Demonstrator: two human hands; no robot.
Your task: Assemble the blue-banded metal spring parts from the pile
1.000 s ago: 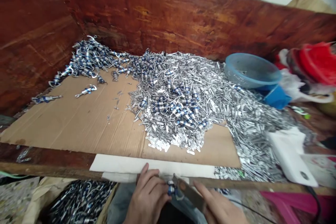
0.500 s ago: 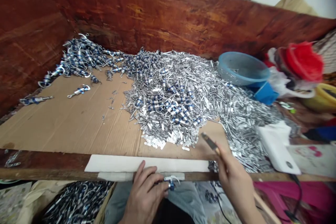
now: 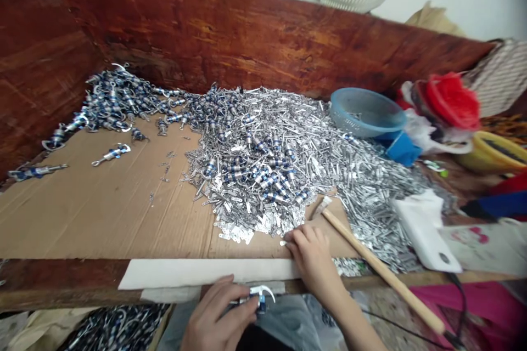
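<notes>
My left hand point(image 3: 220, 315), low in front of the table edge, has its fingers closed around a small metal fitting point(image 3: 261, 299) with a blue band and a curved silver hook; part of it is hidden by the fingers. At the front of the pile, my right hand point(image 3: 310, 255) presses its fingertips onto a small flat metal plate point(image 3: 282, 242). The plate mostly hides under the fingers. A hammer point(image 3: 381, 269) with a pale wooden handle lies to the right of that hand, its head on the cardboard and its handle reaching past the table edge.
Loose metal pins and plates form a wide pile point(image 3: 313, 137) on the cardboard point(image 3: 102, 208). Blue-banded fittings point(image 3: 119, 98) heap at the back left. A blue basket point(image 3: 368, 112), a white device point(image 3: 428, 230) and a yellow bowl point(image 3: 494, 153) stand right. A white strip point(image 3: 185, 273) lines the front.
My right hand has let go of the hammer, which now lies on the table, and has moved left to the small plate. My left hand still holds the fitting, slightly lower in view.
</notes>
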